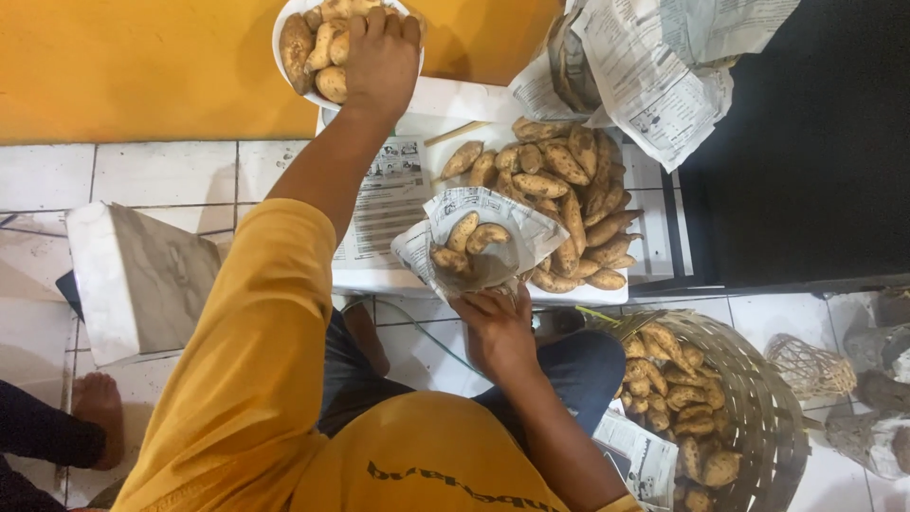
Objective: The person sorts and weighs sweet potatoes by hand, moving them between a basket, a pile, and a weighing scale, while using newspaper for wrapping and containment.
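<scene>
While the person sits on the tiled floor point(180, 171), the left hand point(381, 59) reaches far out and lies on the sweet potatoes in a white bowl point(281, 38), fingers curled over them. The right hand point(495, 327) grips a newspaper cone point(483, 242) with a few sweet potatoes inside, at the near edge of the low white table point(398, 275). A heap of sweet potatoes point(569, 204) sits beside the cone. A woven basket point(758, 408) stands at the right.

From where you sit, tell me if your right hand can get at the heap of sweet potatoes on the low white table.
Probably yes. The right hand holds the newspaper cone right beside the heap, with nothing between them, though it is busy with the cone.
</scene>
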